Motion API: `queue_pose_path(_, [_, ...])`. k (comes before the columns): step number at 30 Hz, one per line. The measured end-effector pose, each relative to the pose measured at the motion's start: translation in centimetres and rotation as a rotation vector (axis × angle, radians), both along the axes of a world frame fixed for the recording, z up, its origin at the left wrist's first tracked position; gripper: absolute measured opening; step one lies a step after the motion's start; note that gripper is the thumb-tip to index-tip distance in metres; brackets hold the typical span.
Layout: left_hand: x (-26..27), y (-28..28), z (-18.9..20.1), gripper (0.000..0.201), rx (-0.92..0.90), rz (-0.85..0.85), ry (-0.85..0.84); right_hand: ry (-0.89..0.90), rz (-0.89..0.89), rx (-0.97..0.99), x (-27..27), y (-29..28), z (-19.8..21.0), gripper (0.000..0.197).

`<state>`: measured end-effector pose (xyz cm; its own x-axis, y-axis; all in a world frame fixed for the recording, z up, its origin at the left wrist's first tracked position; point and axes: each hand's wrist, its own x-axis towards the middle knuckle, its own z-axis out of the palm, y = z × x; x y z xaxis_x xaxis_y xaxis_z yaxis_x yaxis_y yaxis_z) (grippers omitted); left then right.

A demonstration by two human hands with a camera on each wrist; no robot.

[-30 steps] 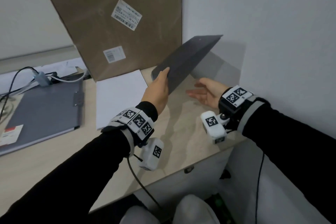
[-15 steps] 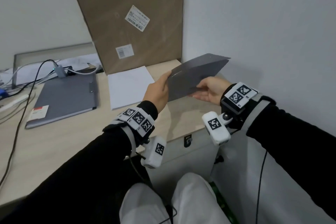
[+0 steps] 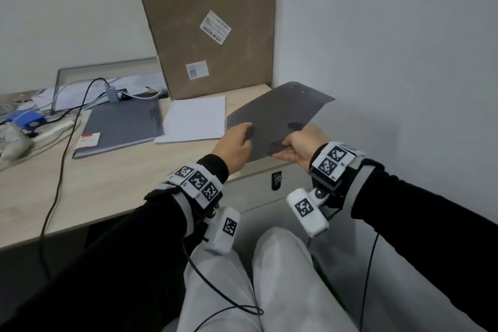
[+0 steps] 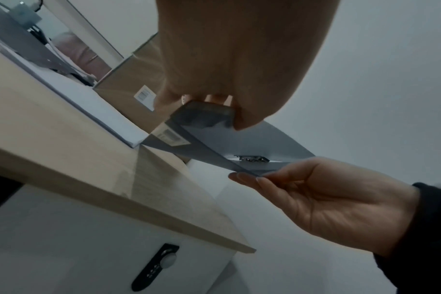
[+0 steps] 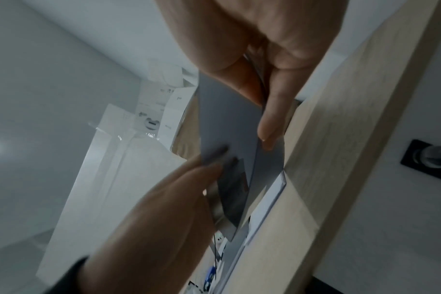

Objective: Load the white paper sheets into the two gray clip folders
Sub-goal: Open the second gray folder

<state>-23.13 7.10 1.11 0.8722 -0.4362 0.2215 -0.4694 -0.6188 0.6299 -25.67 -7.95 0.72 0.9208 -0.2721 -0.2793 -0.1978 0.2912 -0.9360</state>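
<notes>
Both hands hold one gray clip folder (image 3: 280, 113) in the air over the desk's right front corner. My left hand (image 3: 246, 133) grips its left corner, thumb on top. My right hand (image 3: 289, 147) pinches the near edge, and its fingers show as dark shapes through the cover. From the left wrist view the folder (image 4: 239, 143) has its two covers slightly parted, with the metal clip (image 4: 252, 158) between them. The right hand (image 4: 249, 177) holds the lower cover. A second gray clip folder (image 3: 124, 127) lies closed on the desk. The white paper stack (image 3: 194, 118) lies between the two folders.
A tall cardboard box (image 3: 213, 24) leans against the wall behind the paper. Cables (image 3: 67, 127), a blue device (image 3: 24, 120) and loose papers crowd the desk's left side. A white wall (image 3: 390, 62) stands close on the right. A locked drawer (image 3: 276, 180) sits below the desk edge.
The folder came down from a steep tilt and toward me. My right hand, open beneath it a second ago, now pinches its near edge. The left hand kept its grip.
</notes>
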Motion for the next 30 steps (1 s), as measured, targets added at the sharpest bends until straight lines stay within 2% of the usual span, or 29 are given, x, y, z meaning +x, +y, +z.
queue_pose_path(4, [0.0, -2.5, 0.6, 0.053, 0.127, -0.065, -0.049, -0.059, 0.014, -0.072, -0.9, 0.5, -0.7, 0.053])
queue_pose_path(7, [0.1, -5.3, 1.6, 0.051, 0.104, -0.078, -0.051, -0.112, -0.007, -0.185, -1.0, 0.5, -1.5, 0.056])
queue_pose_path(9, [0.0, -6.3, 2.5, 0.046, -0.101, -0.003, -0.009, -0.108, -0.056, -0.192, -0.9, -0.5, -1.9, 0.057])
queue_pose_path(11, [0.7, -6.1, 3.0, 0.044, -0.366, 0.063, 0.043, -0.076, -0.082, -0.102, -0.7, -2.3, -2.5, 0.054])
queue_pose_path(14, [2.1, -4.0, 3.6, 0.046, -0.659, 0.186, 0.152, -0.030, -0.158, 0.063, -0.8, -5.1, -3.5, 0.063])
queue_pose_path(16, [2.6, -1.8, 4.0, 0.032, -0.845, 0.241, 0.209, -0.038, -0.217, 0.169, -0.9, -6.6, -4.2, 0.065])
queue_pose_path(20, [3.5, 4.8, 3.8, 0.037, -1.059, 0.406, 0.273, -0.055, -0.237, 0.248, -1.0, -8.3, -5.7, 0.060])
queue_pose_path(23, [3.8, 10.7, 2.2, 0.049, -1.044, 0.540, 0.364, -0.073, -0.220, 0.242, -1.0, -8.6, -7.0, 0.057])
queue_pose_path(25, [3.1, 14.4, 1.1, 0.055, -0.934, 0.568, 0.492, -0.075, -0.203, 0.255, -1.1, -8.7, -7.8, 0.052])
queue_pose_path(28, [1.7, 18.0, -0.4, 0.041, -0.627, 0.559, 0.675, -0.050, -0.167, 0.247, -1.1, -8.6, -8.8, 0.035])
queue_pose_path(30, [1.5, 18.7, -1.1, 0.027, -0.423, 0.600, 0.662, -0.037, -0.123, 0.232, -1.2, -8.1, -9.2, 0.032])
